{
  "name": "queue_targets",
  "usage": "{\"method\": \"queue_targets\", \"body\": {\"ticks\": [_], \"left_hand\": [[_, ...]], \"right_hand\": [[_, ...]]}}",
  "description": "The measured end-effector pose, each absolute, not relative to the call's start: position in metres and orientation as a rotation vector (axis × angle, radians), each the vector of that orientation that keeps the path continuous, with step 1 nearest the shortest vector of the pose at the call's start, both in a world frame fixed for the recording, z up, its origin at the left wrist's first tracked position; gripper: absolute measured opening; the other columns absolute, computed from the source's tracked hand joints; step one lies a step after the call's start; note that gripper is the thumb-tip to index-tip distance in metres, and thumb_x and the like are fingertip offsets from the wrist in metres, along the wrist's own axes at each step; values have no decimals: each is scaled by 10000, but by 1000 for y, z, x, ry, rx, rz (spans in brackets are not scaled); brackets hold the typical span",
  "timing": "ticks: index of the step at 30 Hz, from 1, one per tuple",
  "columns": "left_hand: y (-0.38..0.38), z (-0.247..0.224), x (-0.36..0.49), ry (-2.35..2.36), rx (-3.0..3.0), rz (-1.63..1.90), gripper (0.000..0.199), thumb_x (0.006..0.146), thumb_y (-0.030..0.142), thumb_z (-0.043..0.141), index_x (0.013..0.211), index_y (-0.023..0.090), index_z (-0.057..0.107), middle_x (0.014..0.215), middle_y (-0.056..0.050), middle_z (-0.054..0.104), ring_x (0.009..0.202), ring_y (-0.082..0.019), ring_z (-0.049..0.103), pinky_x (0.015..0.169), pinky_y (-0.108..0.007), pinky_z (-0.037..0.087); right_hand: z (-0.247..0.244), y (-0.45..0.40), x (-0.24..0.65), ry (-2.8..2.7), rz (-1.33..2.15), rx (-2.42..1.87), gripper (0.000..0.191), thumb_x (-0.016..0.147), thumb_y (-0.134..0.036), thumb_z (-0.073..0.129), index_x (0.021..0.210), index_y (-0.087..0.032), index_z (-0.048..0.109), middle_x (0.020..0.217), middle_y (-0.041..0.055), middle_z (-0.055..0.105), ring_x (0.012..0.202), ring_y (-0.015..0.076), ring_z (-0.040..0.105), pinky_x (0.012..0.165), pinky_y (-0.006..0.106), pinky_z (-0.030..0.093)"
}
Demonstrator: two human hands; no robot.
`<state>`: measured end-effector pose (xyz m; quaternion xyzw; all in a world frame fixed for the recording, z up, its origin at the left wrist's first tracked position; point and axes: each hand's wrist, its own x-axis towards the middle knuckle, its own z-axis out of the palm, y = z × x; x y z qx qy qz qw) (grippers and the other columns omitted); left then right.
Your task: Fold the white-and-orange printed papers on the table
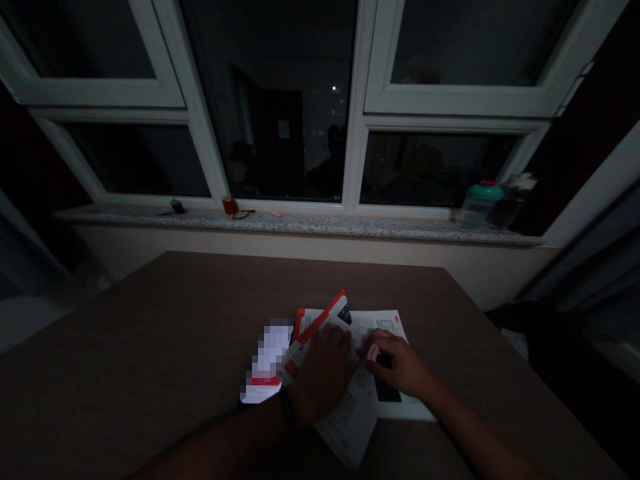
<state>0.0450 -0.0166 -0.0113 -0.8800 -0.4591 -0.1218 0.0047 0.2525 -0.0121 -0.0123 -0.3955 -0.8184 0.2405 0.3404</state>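
Bare forearms (215,447) up front, left hand (320,377) spread flat on an open printed booklet (350,427) on the brown surface (125,347). Right hand (400,363) pinches a small pink piece (373,353). Orange-edged flap (320,320) stands lifted, the rest lies open.

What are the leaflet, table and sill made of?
Leaflet: thin paper, probably, given the bent, curling sheets and printed text. Table: wood or wood-look laminate, matte, with faint grain. Sill: probably granite, given the speckled flecks; finish unclear in this dim light.
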Motion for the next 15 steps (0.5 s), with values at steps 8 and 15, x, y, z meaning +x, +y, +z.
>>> {"method": "queue_targets", "body": {"ticks": [8, 15], "left_hand": [[-17, -3, 42, -1324, -2878, -417, 368, 965, 318, 515, 1314, 213, 462, 1343, -93, 499, 1265, -299, 421, 1066, -477, 352], [-11, -2, 42, -1308, -2944, -477, 259, 969, 275, 529, 1224, 231, 528, 1284, -59, 540, 1200, -258, 486, 1019, -412, 412]], "right_hand": [[-20, -9, 254, -2068, 563, -1110, 56, 857, -212, 616, 803, -226, 619, 805, 25, 628, 799, 194, 606, 738, 322, 489], [-19, -7, 253, -2051, 512, -1146, 90, 853, -197, 615, 775, -225, 581, 802, 18, 605, 784, 191, 591, 728, 320, 479]]}}
